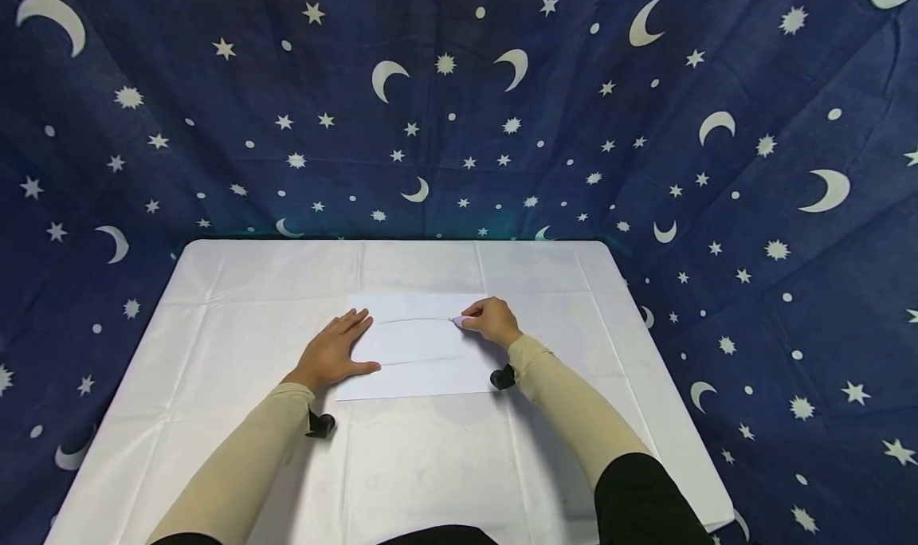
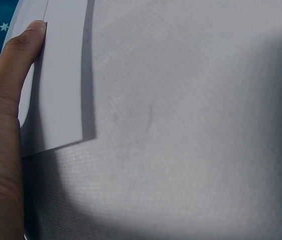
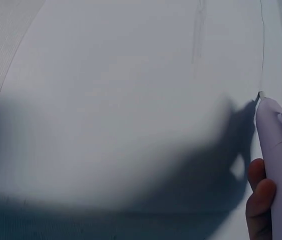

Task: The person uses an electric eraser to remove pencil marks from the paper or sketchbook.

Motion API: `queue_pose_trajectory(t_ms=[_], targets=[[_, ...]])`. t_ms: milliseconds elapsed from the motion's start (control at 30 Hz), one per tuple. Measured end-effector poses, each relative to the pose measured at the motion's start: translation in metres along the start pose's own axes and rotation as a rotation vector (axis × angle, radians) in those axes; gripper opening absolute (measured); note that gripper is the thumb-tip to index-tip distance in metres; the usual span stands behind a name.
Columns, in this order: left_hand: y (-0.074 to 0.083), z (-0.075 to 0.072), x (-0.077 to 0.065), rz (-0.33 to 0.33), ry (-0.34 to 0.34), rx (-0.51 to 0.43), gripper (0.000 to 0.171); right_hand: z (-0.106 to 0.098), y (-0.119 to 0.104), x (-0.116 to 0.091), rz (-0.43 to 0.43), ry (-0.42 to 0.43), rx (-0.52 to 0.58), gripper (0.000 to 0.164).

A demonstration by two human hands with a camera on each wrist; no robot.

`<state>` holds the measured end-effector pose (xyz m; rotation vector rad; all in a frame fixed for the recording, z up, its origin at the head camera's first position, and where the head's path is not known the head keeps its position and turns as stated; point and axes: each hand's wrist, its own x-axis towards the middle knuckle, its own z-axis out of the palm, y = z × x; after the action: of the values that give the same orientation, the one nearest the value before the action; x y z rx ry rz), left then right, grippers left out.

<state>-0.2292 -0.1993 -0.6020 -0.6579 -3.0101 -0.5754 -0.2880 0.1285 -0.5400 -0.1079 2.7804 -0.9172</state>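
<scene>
A white sheet of paper (image 1: 423, 382) lies on the white-covered table, with two roughly parallel lines across it. On its left edge, my left hand (image 1: 333, 352) rests with fingers spread; the left wrist view shows the thumb (image 2: 28, 37) lying on the paper near one line. My right hand (image 1: 493, 322) grips a lavender utility knife (image 3: 278, 135) near the sheet's right side. Its short blade tip (image 3: 261, 94) is right at the end of the upper line, a thin dark slit running away from it. The lower line is fainter and smudged in the right wrist view.
A white cloth with fold creases covers the table (image 1: 423, 465). Behind and to both sides hangs a dark blue curtain (image 1: 459, 186) with moons and stars. A small black wrist camera (image 1: 504, 378) sits under the right wrist, another (image 1: 320, 425) under the left.
</scene>
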Motion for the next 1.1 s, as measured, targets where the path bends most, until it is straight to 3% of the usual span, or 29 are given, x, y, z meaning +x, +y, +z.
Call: queue_pose_trajectory(t_ms=[400,1100], targets=[[0.003,-0.001,0.000,-0.013,-0.027,0.004,0.100,0.010,-0.012,0.002,-0.010,-0.009,0.006,0.017],[0.001,0.000,-0.001,0.002,0.010,0.001,0.099,0.012,-0.014,0.003,-0.024,-0.002,-0.019,0.017]])
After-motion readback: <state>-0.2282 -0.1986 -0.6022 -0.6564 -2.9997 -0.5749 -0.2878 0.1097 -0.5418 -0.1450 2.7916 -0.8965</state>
